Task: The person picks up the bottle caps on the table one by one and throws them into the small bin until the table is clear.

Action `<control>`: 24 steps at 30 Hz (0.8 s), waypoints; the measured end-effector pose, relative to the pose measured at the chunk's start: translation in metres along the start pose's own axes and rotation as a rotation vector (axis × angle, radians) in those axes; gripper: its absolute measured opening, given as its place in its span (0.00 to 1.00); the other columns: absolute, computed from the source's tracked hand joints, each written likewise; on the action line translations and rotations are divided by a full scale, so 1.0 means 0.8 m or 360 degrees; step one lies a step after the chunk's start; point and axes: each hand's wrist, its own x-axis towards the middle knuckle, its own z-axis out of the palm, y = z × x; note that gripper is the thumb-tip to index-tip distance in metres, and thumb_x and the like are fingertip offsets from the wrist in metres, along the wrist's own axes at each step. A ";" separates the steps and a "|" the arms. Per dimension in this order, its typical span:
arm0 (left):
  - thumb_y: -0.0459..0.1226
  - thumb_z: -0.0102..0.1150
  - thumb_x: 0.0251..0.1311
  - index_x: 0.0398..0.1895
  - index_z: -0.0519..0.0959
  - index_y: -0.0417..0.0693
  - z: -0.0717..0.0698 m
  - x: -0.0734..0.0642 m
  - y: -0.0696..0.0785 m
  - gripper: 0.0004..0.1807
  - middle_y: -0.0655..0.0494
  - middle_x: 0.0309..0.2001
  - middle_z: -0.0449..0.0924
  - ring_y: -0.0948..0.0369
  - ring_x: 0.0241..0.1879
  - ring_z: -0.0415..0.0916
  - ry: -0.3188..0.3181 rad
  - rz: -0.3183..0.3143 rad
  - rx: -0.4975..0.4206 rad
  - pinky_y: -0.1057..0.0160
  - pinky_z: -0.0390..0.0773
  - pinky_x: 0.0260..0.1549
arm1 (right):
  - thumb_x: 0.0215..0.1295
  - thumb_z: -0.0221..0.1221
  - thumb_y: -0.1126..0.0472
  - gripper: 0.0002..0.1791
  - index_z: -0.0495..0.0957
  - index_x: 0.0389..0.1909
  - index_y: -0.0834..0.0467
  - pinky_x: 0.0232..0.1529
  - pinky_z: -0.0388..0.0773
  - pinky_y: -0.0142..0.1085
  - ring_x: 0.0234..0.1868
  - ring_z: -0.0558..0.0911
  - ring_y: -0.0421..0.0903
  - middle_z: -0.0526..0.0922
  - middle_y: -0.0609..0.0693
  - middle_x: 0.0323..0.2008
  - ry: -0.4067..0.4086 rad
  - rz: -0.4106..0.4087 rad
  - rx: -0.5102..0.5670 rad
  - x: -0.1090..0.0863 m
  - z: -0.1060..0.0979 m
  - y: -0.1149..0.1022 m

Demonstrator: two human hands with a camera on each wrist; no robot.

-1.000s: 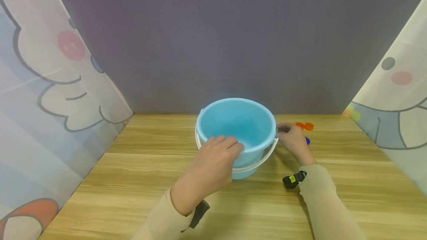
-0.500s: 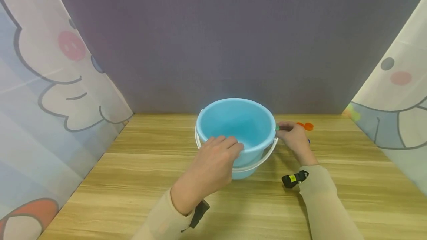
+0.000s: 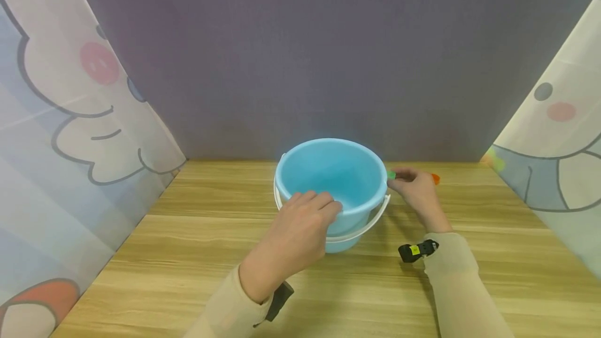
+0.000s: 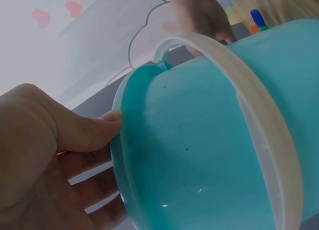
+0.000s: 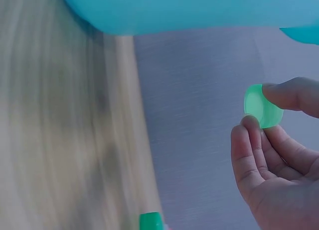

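A light blue bucket (image 3: 354, 223) with a white handle (image 3: 359, 233) stands upright on the wooden table. My left hand (image 3: 296, 239) grips its near rim. In the left wrist view the thumb (image 4: 92, 133) lies on one side of that rim, and the other fingers go behind it. Just right of the bucket, my right hand (image 3: 418, 194) pinches a small green cap-like piece (image 5: 261, 106) between thumb and fingertips. It is beside the rim, outside the bucket. What I see of the bucket's inside shows no objects; the part behind my left hand is hidden.
An orange round piece (image 3: 435, 178) lies behind my right hand. Past the bucket, the left wrist view shows a blue piece (image 4: 257, 18) near some green and orange. Another green piece (image 5: 151, 221) is low in the right wrist view. A grey wall (image 3: 328, 67) stands behind.
My right hand has risen slightly and shifted a little away from the bucket with the green piece, which shows more. It now covers more of the orange and blue pieces. The left hand stays put.
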 end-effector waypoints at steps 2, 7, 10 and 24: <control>0.20 0.60 0.45 0.34 0.79 0.46 0.000 0.000 0.000 0.15 0.59 0.31 0.77 0.59 0.27 0.69 0.0003 0.0003 0.0003 0.65 0.65 0.26 | 0.66 0.64 0.53 0.31 0.73 0.64 0.68 0.59 0.72 0.53 0.59 0.76 0.61 0.77 0.67 0.59 0.0009 -0.0013 -0.0012 0.000 -0.002 -0.003; 0.19 0.58 0.42 0.34 0.79 0.46 0.000 0.000 0.000 0.17 0.59 0.31 0.77 0.59 0.27 0.69 0.0004 0.0005 0.0005 0.65 0.65 0.26 | 0.66 0.65 0.51 0.32 0.74 0.63 0.67 0.57 0.74 0.51 0.58 0.77 0.61 0.78 0.66 0.57 0.0032 -0.0040 -0.0052 -0.002 -0.005 -0.010; 0.20 0.59 0.42 0.33 0.79 0.47 0.000 0.000 0.000 0.17 0.59 0.31 0.76 0.59 0.27 0.69 0.0004 0.0005 0.0007 0.65 0.65 0.26 | 0.66 0.65 0.50 0.32 0.74 0.63 0.67 0.54 0.74 0.47 0.56 0.78 0.60 0.79 0.65 0.56 0.0045 -0.0057 -0.0063 -0.003 -0.006 -0.014; 0.19 0.58 0.42 0.31 0.77 0.47 0.001 0.000 0.000 0.16 0.59 0.30 0.75 0.59 0.26 0.67 0.0006 0.0008 0.0009 0.65 0.64 0.26 | 0.67 0.64 0.51 0.29 0.75 0.61 0.66 0.43 0.76 0.34 0.51 0.78 0.52 0.80 0.62 0.53 0.0065 -0.0089 -0.0050 -0.007 -0.010 -0.028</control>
